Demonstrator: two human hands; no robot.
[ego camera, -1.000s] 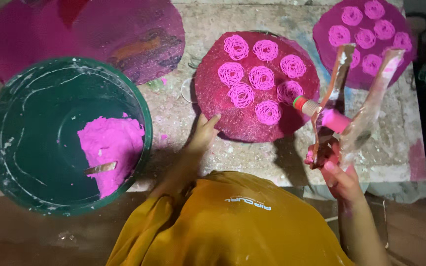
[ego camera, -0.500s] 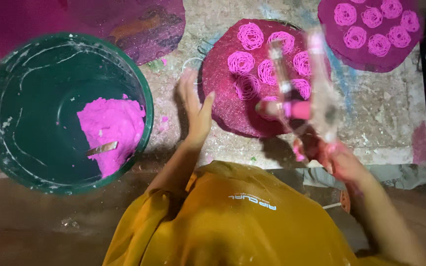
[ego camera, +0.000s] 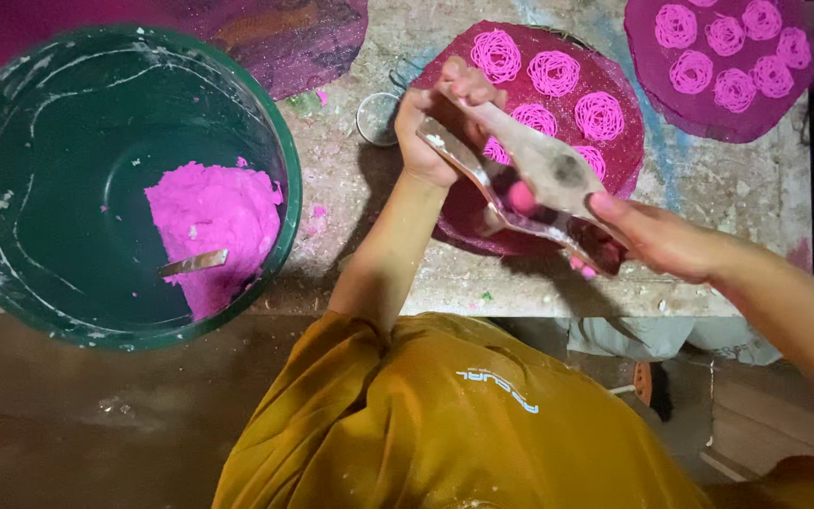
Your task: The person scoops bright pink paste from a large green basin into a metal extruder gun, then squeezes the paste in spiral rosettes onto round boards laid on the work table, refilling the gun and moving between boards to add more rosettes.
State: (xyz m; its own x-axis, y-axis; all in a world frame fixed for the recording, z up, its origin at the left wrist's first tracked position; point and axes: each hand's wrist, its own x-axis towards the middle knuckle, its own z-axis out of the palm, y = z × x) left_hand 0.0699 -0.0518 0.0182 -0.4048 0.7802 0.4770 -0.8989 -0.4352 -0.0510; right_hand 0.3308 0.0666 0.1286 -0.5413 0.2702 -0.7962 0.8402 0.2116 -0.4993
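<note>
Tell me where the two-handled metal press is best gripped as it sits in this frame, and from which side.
Grip the metal press at its two handle ends, as both hands do now: the left hand at the far end, the right hand at the near end. It lies slanted above the round mat, its barrel between the handles smeared with pink dough, so probably come in from either end, not the middle.

Dim warm light from above, dark floor and corners, soft shadows, slight motion blur

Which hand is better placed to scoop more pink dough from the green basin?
Probably the left hand: it is nearer the green basin holding pink dough. The right hand holds the press farther away.
</note>
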